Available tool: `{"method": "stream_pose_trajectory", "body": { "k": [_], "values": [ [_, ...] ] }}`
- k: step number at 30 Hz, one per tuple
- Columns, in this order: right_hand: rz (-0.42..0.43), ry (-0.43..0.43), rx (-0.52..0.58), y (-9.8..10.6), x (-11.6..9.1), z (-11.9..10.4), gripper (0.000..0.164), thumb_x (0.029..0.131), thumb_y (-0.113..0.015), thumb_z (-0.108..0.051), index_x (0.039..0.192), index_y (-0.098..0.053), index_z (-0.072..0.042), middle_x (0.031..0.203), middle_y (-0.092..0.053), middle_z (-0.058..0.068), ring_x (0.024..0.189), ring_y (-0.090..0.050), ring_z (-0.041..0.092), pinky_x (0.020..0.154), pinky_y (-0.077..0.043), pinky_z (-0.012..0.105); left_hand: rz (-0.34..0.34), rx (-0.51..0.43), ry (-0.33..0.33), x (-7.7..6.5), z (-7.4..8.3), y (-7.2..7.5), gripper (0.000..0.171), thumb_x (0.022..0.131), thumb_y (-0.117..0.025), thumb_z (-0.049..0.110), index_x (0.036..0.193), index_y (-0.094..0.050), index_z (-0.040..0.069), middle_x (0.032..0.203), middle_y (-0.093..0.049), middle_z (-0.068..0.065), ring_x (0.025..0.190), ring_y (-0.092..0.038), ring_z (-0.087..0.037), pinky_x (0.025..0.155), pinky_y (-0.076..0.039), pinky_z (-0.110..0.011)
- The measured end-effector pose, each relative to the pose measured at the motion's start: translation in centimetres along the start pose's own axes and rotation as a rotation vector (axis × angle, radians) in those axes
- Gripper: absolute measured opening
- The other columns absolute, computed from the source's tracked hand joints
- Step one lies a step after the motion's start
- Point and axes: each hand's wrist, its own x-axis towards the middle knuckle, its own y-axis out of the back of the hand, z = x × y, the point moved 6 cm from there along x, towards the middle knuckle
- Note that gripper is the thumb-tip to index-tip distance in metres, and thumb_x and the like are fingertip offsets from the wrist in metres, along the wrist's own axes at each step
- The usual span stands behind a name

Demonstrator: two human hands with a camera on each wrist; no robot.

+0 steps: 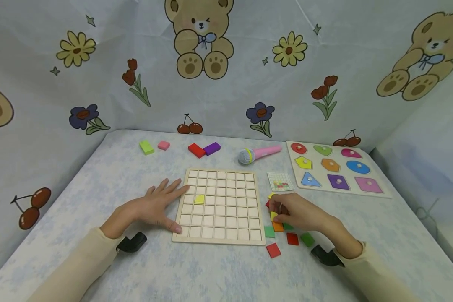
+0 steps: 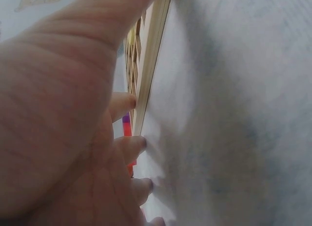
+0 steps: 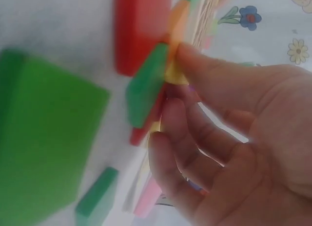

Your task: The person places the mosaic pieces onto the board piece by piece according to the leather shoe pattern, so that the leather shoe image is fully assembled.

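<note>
A wooden grid board (image 1: pixel 219 241) lies in front of me, with one yellow tile (image 1: pixel 199 199) in a cell on its left side. My left hand (image 1: pixel 154 207) has its fingers spread and rests along the board's left edge, thumb at the near corner. To the right of the board, my right hand (image 1: pixel 298 209) pinches another yellow tile (image 3: pixel 174 75) between thumb and fingers. Around that hand lie an orange tile (image 1: pixel 277 227), a light green tile (image 1: pixel 269 231), a dark green tile (image 1: pixel 307 239) and red tiles (image 1: pixel 292 239). The fingers partly cover several more tiles.
A small card with a coloured grid pattern (image 1: pixel 280 181) lies right of the board. Behind are a pink toy microphone (image 1: pixel 262 154) and a shape puzzle board (image 1: pixel 317 162). Light green (image 1: pixel 146 147), pink (image 1: pixel 164 145), red (image 1: pixel 196 150) and purple (image 1: pixel 212 148) blocks sit at the back.
</note>
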Motion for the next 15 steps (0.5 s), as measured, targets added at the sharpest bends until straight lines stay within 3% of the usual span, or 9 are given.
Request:
{"method": "stream_pose_trajectory", "body": {
  "k": [8,15],
  "values": [
    [0.021,-0.012,-0.033,0.0,0.7,-0.7,0.013,0.092,-0.072,-0.009,0.095,-0.062,-0.016,0.087,-0.061,-0.01,0.077,-0.056,0.008,0.07,-0.051,0.022,-0.006,-0.003,0.003,0.0,0.0,0.0,0.123,0.067,-0.084,0.063,0.161,-0.021,0.017,0.168,-0.008,-0.019,0.152,0.004,-0.05,0.112,-0.003,-0.076],
    [0.063,0.041,-0.044,0.6,3.6,-2.8,0.009,0.094,-0.07,-0.01,0.102,-0.066,-0.013,0.088,-0.065,-0.009,0.08,-0.059,0.009,0.07,-0.052,0.022,0.004,-0.006,0.003,0.0,-0.2,0.0,0.123,0.067,-0.085,0.062,0.161,-0.02,0.017,0.168,-0.008,-0.02,0.152,0.004,-0.051,0.111,-0.003,-0.077]
  ]
}}
